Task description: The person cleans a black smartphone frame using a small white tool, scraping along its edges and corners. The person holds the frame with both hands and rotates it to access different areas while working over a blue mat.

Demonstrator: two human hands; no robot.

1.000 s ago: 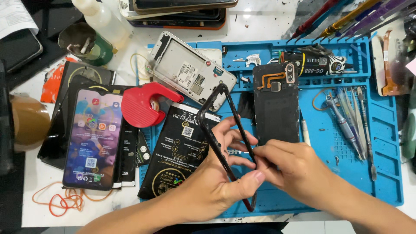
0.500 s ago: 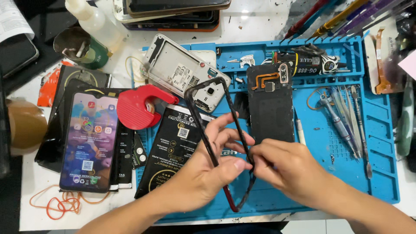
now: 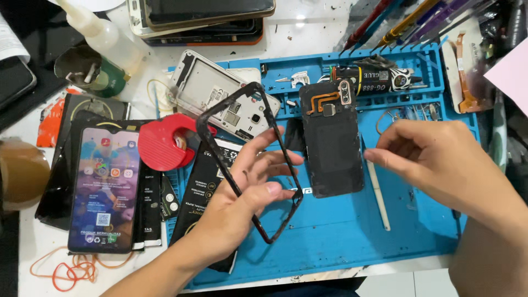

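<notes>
Mat: blue work mat (image 3: 341,242), centre.
Back cover: black phone back cover (image 3: 333,146), lying detached, far centre.
Frame: black phone frame (image 3: 247,159), bare, apparently already separated; left hand (image 3: 236,206) fingers grip it.
Right hand: right hand (image 3: 434,159) open, empty.

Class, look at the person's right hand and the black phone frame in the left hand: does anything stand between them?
Nothing visible: the right hand hovers empty, apart from the black phone frame that the left hand holds; the black back cover lies lower, on the blue mat.

— How many black rectangular plastic phone frames (image 3: 248,159)?
— One, between the left fingers (image 3: 270,165).
— Lit phones with colourful screens (image 3: 104,190)?
— One, left of them. One red tape roll (image 3: 160,146), too.
</notes>
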